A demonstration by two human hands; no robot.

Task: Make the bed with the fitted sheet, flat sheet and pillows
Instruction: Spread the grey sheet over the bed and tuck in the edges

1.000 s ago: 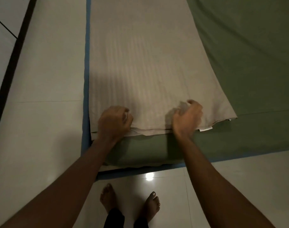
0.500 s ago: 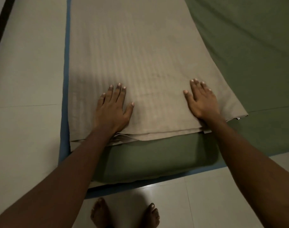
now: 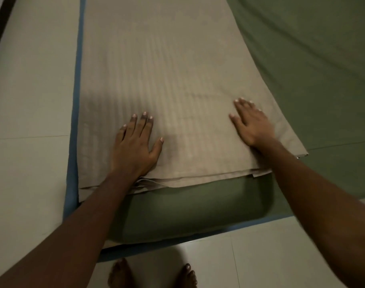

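A folded beige flat sheet (image 3: 167,69) with faint stripes lies lengthwise along the left side of the mattress, several layers showing at its near edge. Under it the green fitted sheet (image 3: 312,59) covers the mattress and wraps its near corner (image 3: 198,208). My left hand (image 3: 136,146) lies flat on the beige sheet near its front edge, fingers straight and spread. My right hand (image 3: 252,123) presses flat on the same sheet near its right edge, fingers straight. No pillow is in view.
Pale floor tiles (image 3: 32,100) run along the left of the bed and in front of it. A blue border (image 3: 75,121) edges the mattress base. My bare feet (image 3: 152,275) stand on the tiles just before the near corner.
One second ago both hands were curled on the beige sheet's near edge. They have let go and now lie flat on top of it, a little farther up the bed.
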